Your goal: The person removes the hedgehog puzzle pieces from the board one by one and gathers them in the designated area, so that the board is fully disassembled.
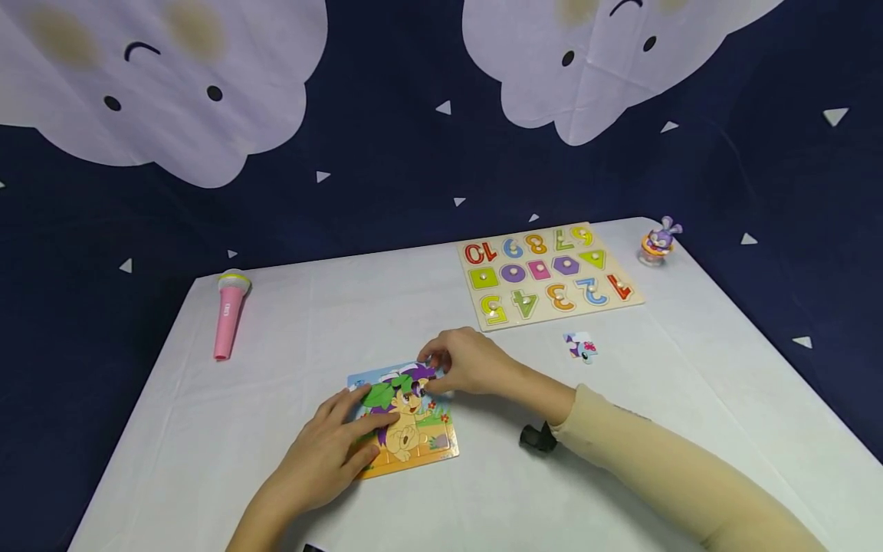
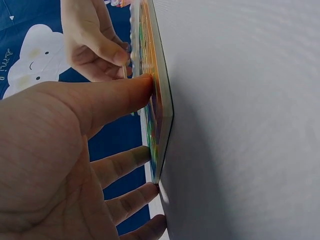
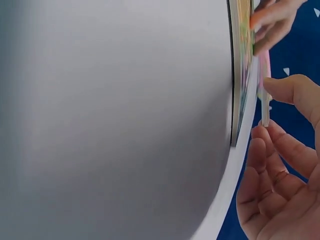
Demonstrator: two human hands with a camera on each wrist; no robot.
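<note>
A jigsaw puzzle (image 1: 412, 452) with a cartoon hedgehog under a green leaf lies flat on the table. My left hand (image 1: 323, 454) rests on its left side with fingers spread; in the left wrist view the thumb (image 2: 125, 94) touches its face. At the puzzle's upper right corner, my right hand (image 1: 476, 362) pinches a thin puzzle piece (image 3: 265, 107) between thumb and fingertips. In the right wrist view that piece is edge-on and apart from the board. Another loose puzzle piece (image 1: 581, 347), white, blue and purple, lies to the right of my hands.
A wooden number-and-shape board (image 1: 552, 276) lies toward the back right. Beyond it, a small purple toy figure (image 1: 658, 242) stands near the table corner. A pink toy microphone (image 1: 229, 318) lies at the left. A black object (image 1: 536, 439) shows beneath the right wrist.
</note>
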